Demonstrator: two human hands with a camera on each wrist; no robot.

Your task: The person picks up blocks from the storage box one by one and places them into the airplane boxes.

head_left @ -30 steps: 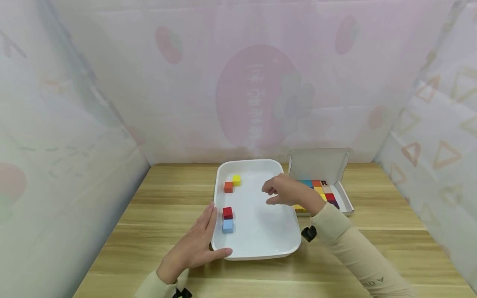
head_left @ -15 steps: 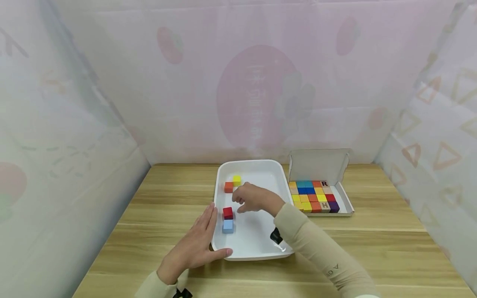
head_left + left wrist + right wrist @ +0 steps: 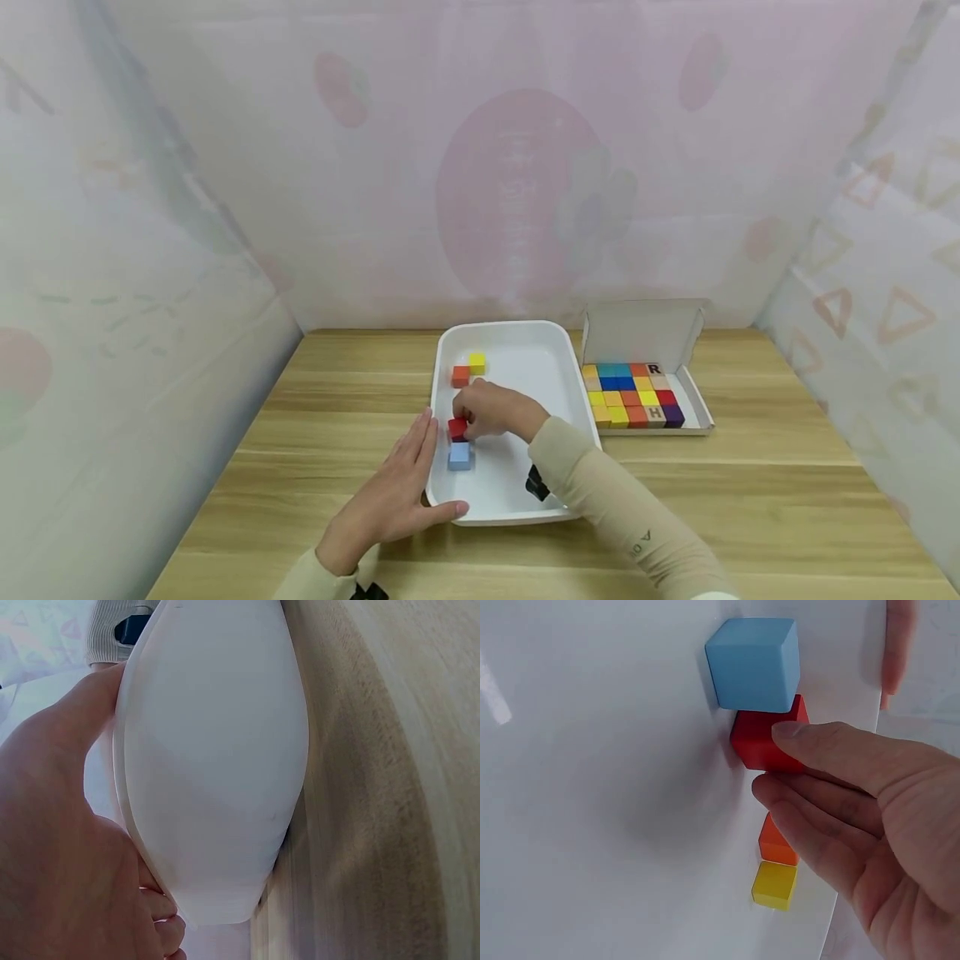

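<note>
A white tray (image 3: 517, 327) sits on the wooden table. Along its left side lie a yellow cube (image 3: 477, 362), an orange cube (image 3: 460, 376), a red cube (image 3: 457, 428) and a light blue cube (image 3: 459, 455). My right hand (image 3: 462, 419) reaches across the tray and pinches the red cube (image 3: 759, 742) between thumb and fingers, right beside the blue cube (image 3: 751, 664). My left hand (image 3: 427, 467) lies flat against the tray's left front corner, fingers straight, thumb on the rim. The left wrist view shows the tray's outer wall (image 3: 217, 750) against that palm (image 3: 52, 847).
An open cardboard box (image 3: 641, 333) stands just right of the tray, packed with several coloured cubes (image 3: 630, 393), two of them lettered. Draped patterned sheets wall in the table at the back and both sides. Bare wood (image 3: 337, 392) lies left of the tray.
My right hand has travelled left from near the box, across the tray, and lowered onto the red cube. The left hand and the other cubes have stayed put.
</note>
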